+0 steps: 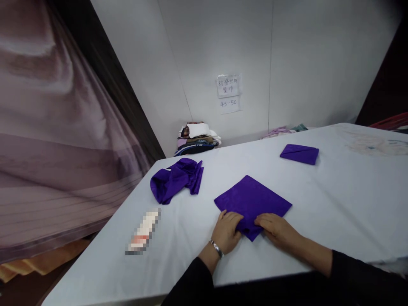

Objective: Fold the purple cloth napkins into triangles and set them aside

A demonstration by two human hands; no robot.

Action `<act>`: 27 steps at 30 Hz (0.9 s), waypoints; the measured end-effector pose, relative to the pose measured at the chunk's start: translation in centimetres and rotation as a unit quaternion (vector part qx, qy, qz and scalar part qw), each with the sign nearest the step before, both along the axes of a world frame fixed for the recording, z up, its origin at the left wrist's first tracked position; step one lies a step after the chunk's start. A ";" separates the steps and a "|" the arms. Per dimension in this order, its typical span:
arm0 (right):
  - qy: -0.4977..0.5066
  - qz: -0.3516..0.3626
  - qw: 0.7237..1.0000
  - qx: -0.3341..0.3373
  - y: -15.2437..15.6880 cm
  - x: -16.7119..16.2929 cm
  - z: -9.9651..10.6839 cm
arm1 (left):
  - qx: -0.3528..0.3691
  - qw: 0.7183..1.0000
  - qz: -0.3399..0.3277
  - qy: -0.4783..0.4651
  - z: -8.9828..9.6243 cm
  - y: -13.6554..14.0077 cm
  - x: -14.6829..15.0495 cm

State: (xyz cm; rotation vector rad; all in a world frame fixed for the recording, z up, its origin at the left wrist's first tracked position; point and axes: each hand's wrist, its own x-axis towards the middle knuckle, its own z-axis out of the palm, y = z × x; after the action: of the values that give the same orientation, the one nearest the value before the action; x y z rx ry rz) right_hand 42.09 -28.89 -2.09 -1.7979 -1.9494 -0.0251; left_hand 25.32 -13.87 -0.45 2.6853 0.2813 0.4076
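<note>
A purple cloth napkin [253,197] lies on the white-covered table in front of me, set as a diamond with one corner toward me. My left hand [228,229] grips its near left edge, fingers curled over the fabric and thumb tucked beneath. On the near right edge, my right hand [276,229] pinches the cloth, its fingertips pressed together. Between the two hands the near corner is slightly bunched. The fabric under my fingers is partly hidden.
A crumpled purple cloth [177,178] lies to the left, and a folded purple napkin [299,154] at the back right. A blurred-out object [143,231] rests near the left edge. Behind the table are stacked clothes [197,138]; a curtain [63,140] hangs at left.
</note>
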 end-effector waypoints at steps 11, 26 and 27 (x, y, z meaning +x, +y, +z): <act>-0.015 -0.158 0.987 0.001 -1.4 7.3 -0.1 | 0.077 0.996 0.044 -0.012 -0.5 3.3 2.0; -0.053 -0.011 0.999 -0.002 -2.4 4.8 -0.1 | 0.120 0.992 0.034 0.035 0.2 4.1 3.3; -0.057 -0.017 0.998 -0.002 -2.3 5.3 0.0 | 0.128 0.991 0.033 0.037 0.4 3.6 3.1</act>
State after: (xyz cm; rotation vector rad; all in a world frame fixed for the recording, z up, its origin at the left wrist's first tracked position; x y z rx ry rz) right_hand 47.43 -31.15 -2.14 -1.8684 -1.9982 -0.1382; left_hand 28.43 -10.26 -0.05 2.9528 0.3634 0.3879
